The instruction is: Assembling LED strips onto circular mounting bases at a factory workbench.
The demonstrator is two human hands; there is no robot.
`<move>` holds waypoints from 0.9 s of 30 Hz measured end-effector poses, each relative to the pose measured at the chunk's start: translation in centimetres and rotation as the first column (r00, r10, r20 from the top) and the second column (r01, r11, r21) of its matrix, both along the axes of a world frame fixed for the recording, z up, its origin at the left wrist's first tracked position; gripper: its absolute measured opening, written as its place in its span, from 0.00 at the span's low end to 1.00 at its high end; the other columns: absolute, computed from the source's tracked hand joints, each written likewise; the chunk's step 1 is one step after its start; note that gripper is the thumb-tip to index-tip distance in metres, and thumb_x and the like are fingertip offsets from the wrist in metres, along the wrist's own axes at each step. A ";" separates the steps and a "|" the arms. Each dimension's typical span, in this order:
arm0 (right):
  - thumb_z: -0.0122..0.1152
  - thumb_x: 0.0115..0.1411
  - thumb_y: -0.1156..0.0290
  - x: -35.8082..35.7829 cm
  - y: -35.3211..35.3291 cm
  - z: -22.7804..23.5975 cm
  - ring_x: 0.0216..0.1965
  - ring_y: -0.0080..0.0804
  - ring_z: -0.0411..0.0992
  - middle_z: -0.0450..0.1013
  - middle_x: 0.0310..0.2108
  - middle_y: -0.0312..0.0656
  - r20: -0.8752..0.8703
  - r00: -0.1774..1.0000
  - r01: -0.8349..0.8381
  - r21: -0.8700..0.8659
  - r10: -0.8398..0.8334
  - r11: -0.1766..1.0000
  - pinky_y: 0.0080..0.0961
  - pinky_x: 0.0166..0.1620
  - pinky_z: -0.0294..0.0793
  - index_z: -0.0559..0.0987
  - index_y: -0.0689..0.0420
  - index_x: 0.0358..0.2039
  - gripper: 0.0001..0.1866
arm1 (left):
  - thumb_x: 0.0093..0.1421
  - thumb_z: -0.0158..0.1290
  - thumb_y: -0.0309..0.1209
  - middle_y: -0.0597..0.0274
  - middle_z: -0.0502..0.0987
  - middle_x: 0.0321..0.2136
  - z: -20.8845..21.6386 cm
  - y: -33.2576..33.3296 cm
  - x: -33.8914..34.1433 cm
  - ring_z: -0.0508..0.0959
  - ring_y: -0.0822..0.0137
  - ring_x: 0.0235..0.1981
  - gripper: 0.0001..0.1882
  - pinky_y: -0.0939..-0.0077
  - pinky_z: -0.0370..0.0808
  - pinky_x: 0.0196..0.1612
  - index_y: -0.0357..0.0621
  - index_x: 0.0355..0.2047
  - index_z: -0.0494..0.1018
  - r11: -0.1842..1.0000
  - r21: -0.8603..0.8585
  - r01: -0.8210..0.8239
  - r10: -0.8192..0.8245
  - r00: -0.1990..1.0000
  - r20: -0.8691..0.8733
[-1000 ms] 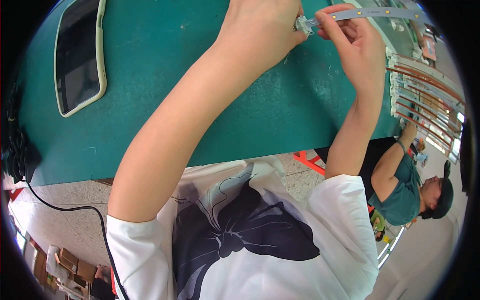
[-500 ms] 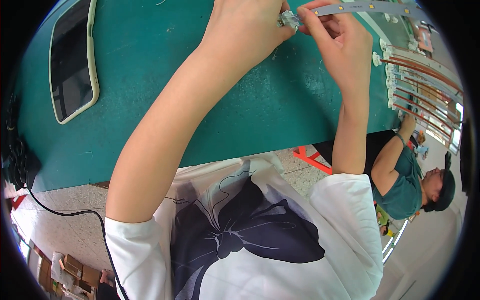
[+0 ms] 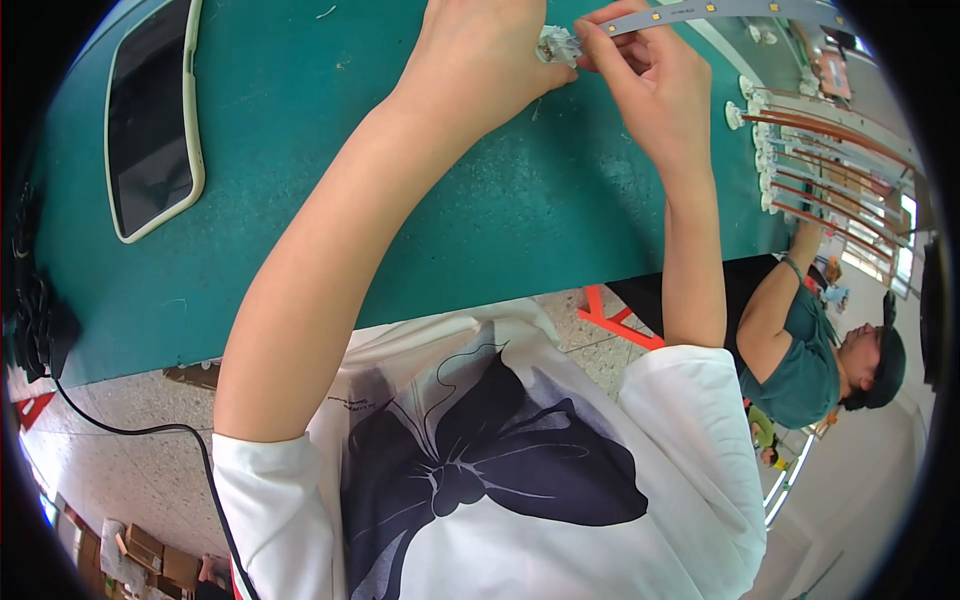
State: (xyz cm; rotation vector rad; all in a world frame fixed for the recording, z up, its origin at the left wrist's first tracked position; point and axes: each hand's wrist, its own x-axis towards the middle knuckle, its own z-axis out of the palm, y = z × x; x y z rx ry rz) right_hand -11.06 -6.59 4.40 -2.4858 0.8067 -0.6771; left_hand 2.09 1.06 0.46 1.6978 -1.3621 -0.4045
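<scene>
Over the green table [image 3: 330,170] my left hand [image 3: 480,55] pinches a small white plastic end piece [image 3: 555,42]. My right hand [image 3: 650,75] grips the near end of a long thin grey strip [image 3: 720,12] with small yellow squares along it, and that end meets the white piece between my fingertips. The strip runs off to the right, above the table. Both forearms reach up from my white shirt with a dark bow print.
A phone [image 3: 150,120] in a pale case lies screen up at the table's left. Several copper-coloured rods with white end caps [image 3: 820,170] lie in a row at the right. A seated person in a green shirt [image 3: 800,350] is at the right. A black cable [image 3: 130,430] hangs below the table.
The view has shifted, so both hands sit higher and further left in the picture. They keep hold of the white piece and the strip, still pressed together.
</scene>
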 end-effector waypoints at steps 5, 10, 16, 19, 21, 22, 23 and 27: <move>0.60 0.58 0.77 0.3 0.4 1.0 0.23 0.24 0.75 0.73 0.21 0.43 -0.048 0.999 0.027 0.019 -0.026 0.999 0.21 0.26 0.70 0.76 0.66 0.29 0.05 | 0.45 0.64 0.30 0.45 0.74 0.44 0.3 0.1 0.0 0.72 0.46 0.48 0.40 0.57 0.67 0.51 0.39 0.58 0.59 0.999 -0.035 -0.009 0.008 1.000 -0.012; 0.59 0.63 0.69 -2.7 -6.1 -0.6 0.32 0.22 0.76 0.77 0.28 0.38 0.063 0.996 0.040 0.316 -0.063 0.948 0.17 0.38 0.75 0.77 0.62 0.36 0.08 | 0.45 0.65 0.32 0.48 0.75 0.39 1.0 0.5 -0.2 0.74 0.48 0.44 0.34 0.59 0.69 0.48 0.38 0.52 0.66 0.995 -0.080 -0.059 0.061 0.998 0.021; 0.61 0.61 0.64 -12.6 -20.8 -1.4 0.30 0.26 0.79 0.80 0.28 0.44 -0.129 0.870 0.448 -0.194 -0.476 0.873 0.20 0.35 0.77 0.78 0.64 0.38 0.14 | 0.45 0.68 0.33 0.56 0.77 0.43 -2.1 -0.9 -0.7 0.76 0.56 0.45 0.38 0.65 0.74 0.49 0.47 0.57 0.66 0.980 -0.188 -0.070 0.088 0.992 0.090; 0.62 0.60 0.62 -13.6 -22.2 -2.6 0.29 0.27 0.80 0.80 0.26 0.42 -0.159 0.841 0.478 -0.230 -0.517 0.848 0.22 0.34 0.77 0.78 0.63 0.37 0.15 | 0.44 0.69 0.33 0.56 0.75 0.46 -2.2 -0.5 -0.2 0.74 0.57 0.48 0.47 0.63 0.72 0.52 0.51 0.63 0.57 0.993 -0.111 -0.037 0.048 0.994 0.097; 0.62 0.59 0.61 -13.5 -22.7 -2.9 0.28 0.27 0.80 0.80 0.26 0.41 -0.123 0.848 0.489 -0.193 -0.516 0.851 0.22 0.34 0.76 0.79 0.62 0.37 0.15 | 0.44 0.69 0.33 0.56 0.75 0.46 -1.9 -0.6 0.0 0.74 0.57 0.48 0.46 0.62 0.72 0.52 0.50 0.62 0.58 0.992 -0.121 -0.033 0.044 0.995 0.088; 0.62 0.59 0.60 -13.2 -22.9 -2.9 0.28 0.27 0.80 0.80 0.26 0.41 -0.136 0.843 0.478 -0.256 -0.521 0.840 0.23 0.34 0.76 0.79 0.61 0.36 0.15 | 0.44 0.69 0.32 0.56 0.75 0.46 -1.8 -0.5 0.1 0.74 0.57 0.48 0.45 0.62 0.72 0.53 0.49 0.62 0.58 0.991 -0.125 -0.036 0.047 0.996 0.080; 0.61 0.59 0.60 -13.0 -22.8 -2.8 0.28 0.28 0.80 0.80 0.26 0.41 -0.147 0.837 0.464 -0.317 -0.526 0.827 0.23 0.34 0.76 0.79 0.60 0.35 0.15 | 0.44 0.69 0.32 0.56 0.75 0.46 -1.7 -0.4 0.1 0.74 0.57 0.48 0.45 0.62 0.72 0.53 0.49 0.62 0.58 0.992 -0.123 -0.031 0.041 0.996 0.083; 0.60 0.59 0.58 -14.3 -24.2 -2.6 0.28 0.29 0.80 0.80 0.26 0.39 -0.164 0.834 0.477 -0.266 -0.527 0.838 0.24 0.35 0.75 0.79 0.59 0.35 0.15 | 0.44 0.68 0.32 0.57 0.74 0.46 -1.6 -0.4 -0.1 0.73 0.56 0.48 0.45 0.60 0.67 0.52 0.48 0.61 0.58 0.993 -0.118 -0.010 0.019 0.997 0.072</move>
